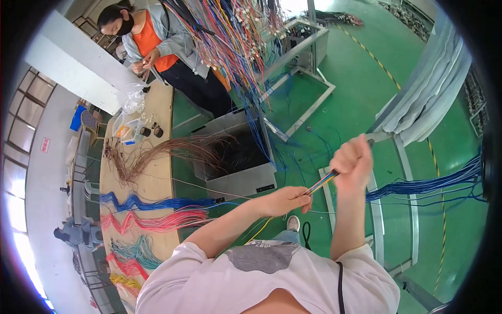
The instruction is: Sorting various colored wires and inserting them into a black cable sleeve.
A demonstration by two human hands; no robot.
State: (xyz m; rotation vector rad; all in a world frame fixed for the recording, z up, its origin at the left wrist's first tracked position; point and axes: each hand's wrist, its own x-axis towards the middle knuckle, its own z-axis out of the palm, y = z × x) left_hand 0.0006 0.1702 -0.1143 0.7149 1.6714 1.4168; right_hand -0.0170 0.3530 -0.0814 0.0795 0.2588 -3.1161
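Note:
A thin bundle of coloured wires (320, 183) runs between my two hands in front of my chest. My left hand (286, 201) is closed round its lower left end, with a yellow wire trailing below the fingers. Higher up and to the right, my right hand (351, 163) is closed in a fist on the other end. A dark piece shows where the wires enter that fist, and another dark tip sticks out above it; I cannot tell what they are. Blue wires (423, 186) stretch behind my right wrist toward the right edge.
Left stands a wooden table (163, 110) with brown wires (141, 162), blue wires (151, 202) and pink wires (157, 222). A grey bin (240, 184) stands ahead, below a hanging mass of wires (235, 47). Metal frames, a grey cloth (429, 89) and a person (178, 47) are nearby.

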